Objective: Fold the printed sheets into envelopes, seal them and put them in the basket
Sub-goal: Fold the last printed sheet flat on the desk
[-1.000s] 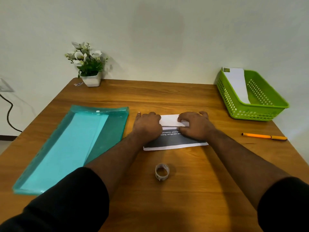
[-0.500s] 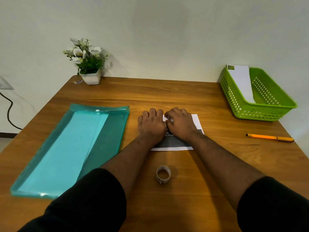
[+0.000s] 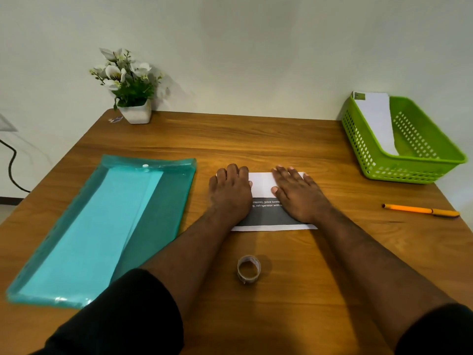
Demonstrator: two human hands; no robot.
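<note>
The single head-worn camera is looking forward and down from close above the near edge of the wooden table (image 3: 281,139), facing the wall at 12 o'clock, taking in both forearms from 6 o'clock, with no second view sharing anything.

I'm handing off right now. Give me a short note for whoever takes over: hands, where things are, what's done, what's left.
Left hand and right hand: both flat, pressing the folded printed sheet on the table.
Top flap is folded down, white side up; dark printed band shows below it.
Tape roll sits just in front of the sheet, untouched.
Green basket, far right, holds one finished envelope.
Teal folder, on the left, holds more sheets.
Left: finish folding, tape shut, place in basket, repeat.
</note>
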